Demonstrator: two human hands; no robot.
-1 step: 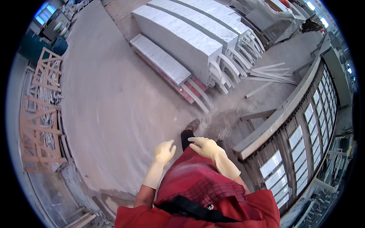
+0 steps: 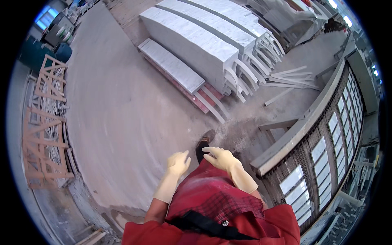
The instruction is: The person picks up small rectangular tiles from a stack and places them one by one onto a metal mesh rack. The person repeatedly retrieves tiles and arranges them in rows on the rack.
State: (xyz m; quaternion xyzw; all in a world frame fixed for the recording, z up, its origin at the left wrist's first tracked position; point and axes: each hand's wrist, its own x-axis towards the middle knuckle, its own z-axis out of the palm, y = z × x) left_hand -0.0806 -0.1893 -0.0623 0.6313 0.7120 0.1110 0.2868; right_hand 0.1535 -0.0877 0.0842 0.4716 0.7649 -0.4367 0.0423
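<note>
Both my hands wear pale yellow rubber gloves and hover in front of my red apron point(image 2: 204, 185). My left hand point(image 2: 178, 163) is held over the floor at the apron's left side, its fingers loosely bent and apart, with nothing in it. My right hand point(image 2: 221, 158) is at the apron's front edge, fingers extended to the left and thumb apart, also holding nothing. Whether it touches the apron I cannot tell. Between the hands, a brown shoe point(image 2: 208, 135) shows on the dusty floor.
Ahead stand stacks of long white-grey stone slabs point(image 2: 188, 36), a lower slab point(image 2: 171, 65) on a red base beside them. Loose strips point(image 2: 292, 81) lie to their right. A long rack-like table point(image 2: 302, 134) with white tiles runs along my right. Wooden frames point(image 2: 45, 143) line the left.
The view has shifted very slightly. Both hands keep the same pose, and nothing has been taken up or let go.
</note>
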